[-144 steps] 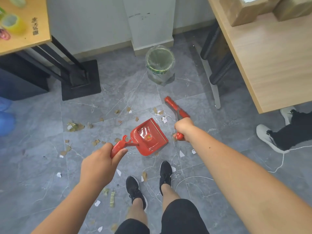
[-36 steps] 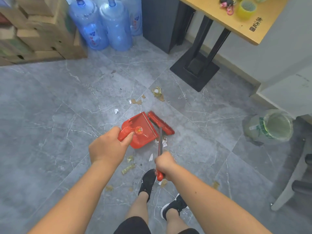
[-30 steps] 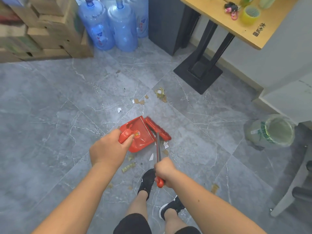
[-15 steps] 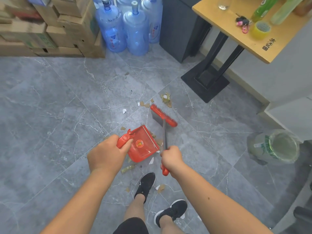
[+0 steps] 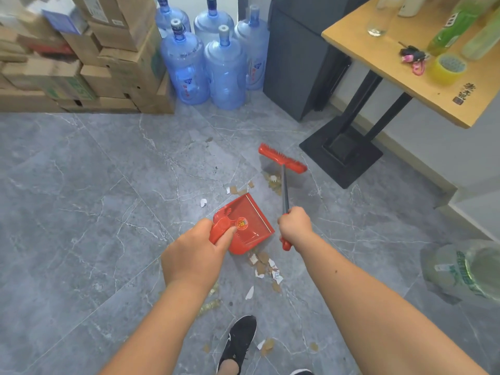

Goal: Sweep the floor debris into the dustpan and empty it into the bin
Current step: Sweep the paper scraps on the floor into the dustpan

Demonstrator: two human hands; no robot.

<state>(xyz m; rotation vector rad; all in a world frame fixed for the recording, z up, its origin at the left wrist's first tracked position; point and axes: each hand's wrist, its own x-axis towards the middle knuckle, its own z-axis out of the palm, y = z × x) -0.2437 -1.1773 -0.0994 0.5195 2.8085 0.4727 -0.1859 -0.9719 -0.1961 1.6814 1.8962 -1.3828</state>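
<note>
My left hand [image 5: 193, 258] grips the handle of a red dustpan [image 5: 244, 223], which is held low over the grey floor with its mouth facing away and to the right. My right hand [image 5: 295, 226] is closed on the grey shaft of a red brush [image 5: 281, 158]. The brush head sits beyond a small heap of brown and white scraps [image 5: 272, 181]. More paper and cardboard scraps [image 5: 266, 267] lie just behind the dustpan, near my black shoe [image 5: 239, 339]. The bin [image 5: 465, 272], lined with a clear bag, stands at the right edge.
Blue water jugs [image 5: 208, 63] and stacked cardboard boxes [image 5: 89, 60] line the far wall. A dark cabinet [image 5: 297, 58] and a wooden table [image 5: 411, 58] on a black pedestal base [image 5: 342, 155] stand at the right.
The brush has reached forward, away from the dustpan's mouth, to land past the far scraps. The dustpan has stayed low in my left hand. The view has tilted up.
</note>
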